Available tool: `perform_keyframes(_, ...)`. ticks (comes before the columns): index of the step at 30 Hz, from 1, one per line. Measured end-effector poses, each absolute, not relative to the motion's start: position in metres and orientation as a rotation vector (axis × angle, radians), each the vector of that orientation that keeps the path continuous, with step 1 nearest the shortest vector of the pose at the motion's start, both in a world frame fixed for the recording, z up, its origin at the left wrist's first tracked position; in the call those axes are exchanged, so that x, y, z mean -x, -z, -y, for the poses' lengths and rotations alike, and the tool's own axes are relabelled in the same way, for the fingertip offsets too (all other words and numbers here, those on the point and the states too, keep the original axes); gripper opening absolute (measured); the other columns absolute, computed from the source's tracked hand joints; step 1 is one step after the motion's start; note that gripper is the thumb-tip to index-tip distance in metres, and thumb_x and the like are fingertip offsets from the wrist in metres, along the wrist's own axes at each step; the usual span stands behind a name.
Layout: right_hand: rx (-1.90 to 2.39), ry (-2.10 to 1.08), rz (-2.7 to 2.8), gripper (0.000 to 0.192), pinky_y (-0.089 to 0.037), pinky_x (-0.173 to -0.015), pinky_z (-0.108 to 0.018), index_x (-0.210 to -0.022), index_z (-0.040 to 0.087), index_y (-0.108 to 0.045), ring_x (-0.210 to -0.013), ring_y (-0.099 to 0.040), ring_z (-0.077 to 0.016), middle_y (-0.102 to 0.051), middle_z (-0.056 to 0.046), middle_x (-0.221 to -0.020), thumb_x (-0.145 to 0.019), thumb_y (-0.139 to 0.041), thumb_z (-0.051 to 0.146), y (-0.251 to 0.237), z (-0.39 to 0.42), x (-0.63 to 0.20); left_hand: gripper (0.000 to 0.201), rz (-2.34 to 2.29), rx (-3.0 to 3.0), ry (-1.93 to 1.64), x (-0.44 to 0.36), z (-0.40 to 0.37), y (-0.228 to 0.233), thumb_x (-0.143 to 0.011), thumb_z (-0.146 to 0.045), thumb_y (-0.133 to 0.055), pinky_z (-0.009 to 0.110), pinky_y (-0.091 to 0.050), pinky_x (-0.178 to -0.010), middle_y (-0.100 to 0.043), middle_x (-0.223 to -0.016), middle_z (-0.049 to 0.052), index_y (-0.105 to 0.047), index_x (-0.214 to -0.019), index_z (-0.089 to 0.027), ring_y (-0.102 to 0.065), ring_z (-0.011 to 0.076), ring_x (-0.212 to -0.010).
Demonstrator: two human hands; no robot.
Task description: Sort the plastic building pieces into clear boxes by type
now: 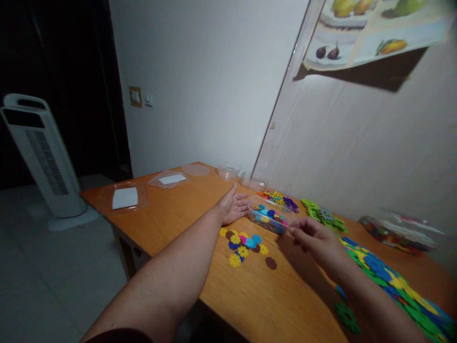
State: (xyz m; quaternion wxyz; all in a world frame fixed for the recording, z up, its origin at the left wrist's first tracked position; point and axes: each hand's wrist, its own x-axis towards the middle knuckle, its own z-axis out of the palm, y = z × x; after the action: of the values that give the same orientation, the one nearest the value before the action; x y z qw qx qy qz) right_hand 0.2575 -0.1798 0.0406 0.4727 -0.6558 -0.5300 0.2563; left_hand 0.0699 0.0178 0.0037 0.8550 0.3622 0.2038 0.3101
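Observation:
A small clear plastic tub (268, 215) filled with coloured snowflake discs rests on the wooden table (178, 219). My right hand (314, 238) pinches the tub's near right corner. My left hand (233, 206) lies flat and open on the table, its fingers touching the tub's left end. A loose cluster of yellow, blue, pink and brown discs (244, 244) is scattered just in front of the tub, between my two arms.
Clear lids (124, 197) (167, 179) and empty clear cups (228, 171) lie at the table's far end. More disc piles (323, 213) (389, 276) and a filled tub (396, 233) line the right wall. A white tower fan (43, 157) stands on the floor at left.

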Motion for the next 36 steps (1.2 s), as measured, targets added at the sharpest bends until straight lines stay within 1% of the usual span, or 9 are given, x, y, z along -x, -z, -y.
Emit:
perform_keyframes(3, 1.724, -0.906, 1.563, 0.025, -0.032, -0.046, -0.021, -0.079, 0.020, -0.057, -0.051, -0.046, -0.0098, -0.053, 0.004, -0.061, -0.074, -0.070, 0.040, -0.030, 0.187, -0.245, 0.084, -0.416, -0.761, -0.655, -0.070, -0.019, -0.002, -0.081, -0.074, -0.041, 0.037, -0.050, -0.090, -0.049, -0.139, 0.021, -0.042, -0.138, -0.013, -0.051, 0.0294, -0.125)
perform_keyframes(7, 1.792, -0.937, 1.792, 0.026, -0.030, -0.048, -0.019, -0.080, 0.019, -0.055, -0.056, -0.041, -0.0084, -0.051, 0.004, -0.065, -0.073, -0.071, 0.037, -0.019, 0.190, -0.239, 0.085, -0.413, -0.763, -0.647, -0.072, -0.023, 0.001, -0.081, -0.075, -0.039, 0.037, -0.050, -0.089, -0.046, -0.141, 0.021, -0.042, -0.138, -0.013, -0.049, 0.0297, -0.128)
perform_keyframes(11, 1.810, -0.932, 1.791, 0.025, -0.029, -0.048, -0.019, -0.074, 0.020, -0.047, -0.052, -0.038, -0.0070, -0.048, 0.006, -0.062, -0.078, -0.065, 0.036, -0.009, 0.186, -0.239, 0.083, -0.408, -0.768, -0.651, -0.072, -0.024, 0.001, -0.081, -0.074, -0.041, 0.035, -0.051, -0.087, -0.046, -0.142, 0.019, -0.042, -0.138, -0.014, -0.051, 0.0289, -0.125)
perform_keyframes(16, 1.586, -1.054, 1.565, 0.029, -0.030, -0.047, -0.019, -0.071, 0.021, -0.043, -0.051, -0.041, -0.0077, -0.049, 0.006, -0.060, -0.071, -0.070, 0.033, -0.008, 0.180, -0.235, 0.083, -0.417, -0.772, -0.651, -0.070, -0.021, -0.001, -0.081, -0.074, -0.042, 0.034, -0.051, -0.087, -0.047, -0.141, 0.019, -0.042, -0.138, -0.013, -0.051, 0.0281, -0.125)
perform_keyframes(19, 1.453, -0.892, 1.348, 0.030, -0.037, -0.050, -0.022, -0.074, 0.021, -0.048, -0.054, -0.049, -0.0105, -0.056, 0.003, -0.065, -0.070, -0.071, 0.039, -0.026, 0.175, -0.237, 0.084, -0.422, -0.773, -0.650, -0.070, -0.021, -0.001, -0.082, -0.074, -0.039, 0.036, -0.050, -0.089, -0.047, -0.141, 0.021, -0.041, -0.139, -0.013, -0.050, 0.0286, -0.126)
perform_keyframes(22, 1.377, -0.685, 1.210, 0.029, -0.043, -0.059, -0.025, -0.085, 0.021, -0.053, -0.062, -0.056, -0.0130, -0.062, 0.001, -0.072, -0.074, -0.070, 0.041, -0.040, 0.171, -0.240, 0.085, -0.403, -0.779, -0.649, -0.070, -0.022, -0.001, -0.081, -0.074, -0.039, 0.037, -0.049, -0.091, -0.046, -0.142, 0.022, -0.040, -0.140, -0.012, -0.049, 0.0294, -0.127)
perform_keyframes(26, 1.536, -0.662, 1.336, 0.021, -0.037, -0.052, -0.024, -0.081, 0.021, -0.053, -0.055, -0.050, -0.0126, -0.054, 0.003, -0.063, -0.079, -0.062, 0.039, -0.024, 0.170, -0.235, 0.086, -0.415, -0.777, -0.656, -0.070, -0.021, -0.001, -0.081, -0.075, -0.038, 0.038, -0.049, -0.092, -0.045, -0.142, 0.023, -0.042, -0.139, -0.012, -0.047, 0.0298, -0.130)
perform_keyframes(31, 1.744, -0.529, 1.817, 0.014, -0.031, -0.053, -0.023, -0.080, 0.019, -0.058, -0.061, -0.045, -0.0116, -0.053, 0.003, -0.067, -0.075, -0.064, 0.031, 0.005, 0.164, -0.230, 0.082, -0.420, -0.774, -0.661, -0.069, -0.020, -0.002, -0.082, -0.074, -0.036, 0.038, -0.049, -0.091, -0.046, -0.142, 0.021, -0.043, -0.138, -0.014, -0.050, 0.0293, -0.126)
perform_keyframes(36, 1.834, -0.636, 1.799, 0.015, -0.027, -0.050, -0.021, -0.079, 0.020, -0.053, -0.056, -0.040, -0.0095, -0.047, 0.006, -0.062, -0.071, -0.064, 0.023, 0.005, 0.161, -0.230, 0.084, -0.424, -0.772, -0.652, -0.070, -0.021, -0.002, -0.082, -0.075, -0.036, 0.037, -0.050, -0.090, -0.045, -0.141, 0.022, -0.042, -0.137, -0.012, -0.050, 0.0296, -0.127)
